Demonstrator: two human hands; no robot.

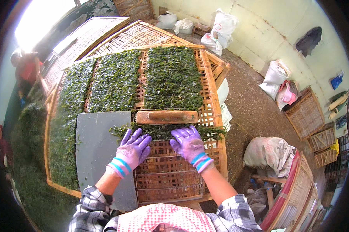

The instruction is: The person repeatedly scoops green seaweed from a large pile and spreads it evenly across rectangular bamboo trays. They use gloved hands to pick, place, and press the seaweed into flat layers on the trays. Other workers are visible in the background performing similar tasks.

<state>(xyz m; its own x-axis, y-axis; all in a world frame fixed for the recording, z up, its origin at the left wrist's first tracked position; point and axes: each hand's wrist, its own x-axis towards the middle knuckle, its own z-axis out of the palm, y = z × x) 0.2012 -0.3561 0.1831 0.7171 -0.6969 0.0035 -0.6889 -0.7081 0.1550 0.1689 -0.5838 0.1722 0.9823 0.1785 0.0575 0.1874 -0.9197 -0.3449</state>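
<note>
My left hand [132,152] and my right hand [190,146], in purple-coated gloves, rest fingers spread on a loose strip of green seaweed [158,132]. Under it lies a thin rectangular frame [168,174] on a woven bamboo rack [216,116]. Just beyond my fingertips sits a wooden block with a raised grip [166,117], which neither hand holds. A flat grey board [103,150] lies left of the frame, partly below my left forearm. Farther off, a rectangular sheet of chopped seaweed [173,78] covers the rack, with more sheets to its left.
More bamboo racks [131,36] are stacked behind. A big heap of seaweed [32,162] fills the left side, where a person [28,71] stands bent over. A stuffed sack [267,153] and leaning racks [293,197] stand at right. White sacks [225,26] line the wall.
</note>
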